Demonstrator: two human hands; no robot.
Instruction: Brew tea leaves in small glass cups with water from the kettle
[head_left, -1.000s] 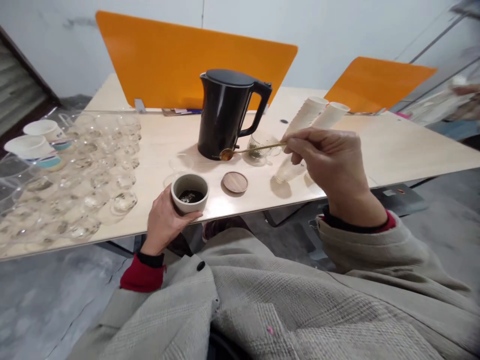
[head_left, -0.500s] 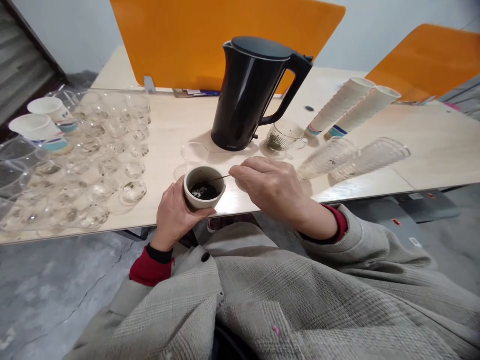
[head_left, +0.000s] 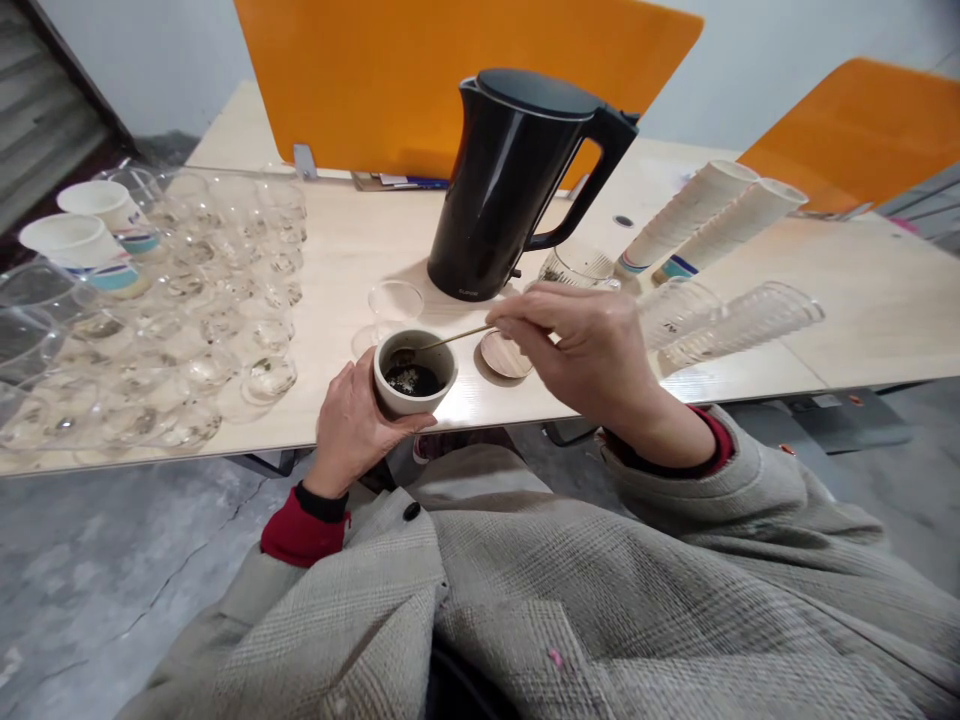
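By the near edge of the worktop (head_left: 337, 250), the left hand (head_left: 354, 422) is holding a cup (head_left: 417, 404). The right hand (head_left: 589, 348) is pinching a spoon (head_left: 459, 337) reaching inside it.

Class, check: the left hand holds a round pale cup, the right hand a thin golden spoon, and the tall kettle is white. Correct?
No: the head view shows a black kettle, not white. The left hand holds the cup, the right hand the spoon.

Black electric kettle (head_left: 502, 190) kinda hogs the pale wood table (head_left: 337, 240), big orange divider (head_left: 367, 90) right behind it, another orange panel (head_left: 862, 130) off right. Two paper-cup stacks (head_left: 686, 218) near the handle side, cracked grey floor (head_left: 112, 560) below.
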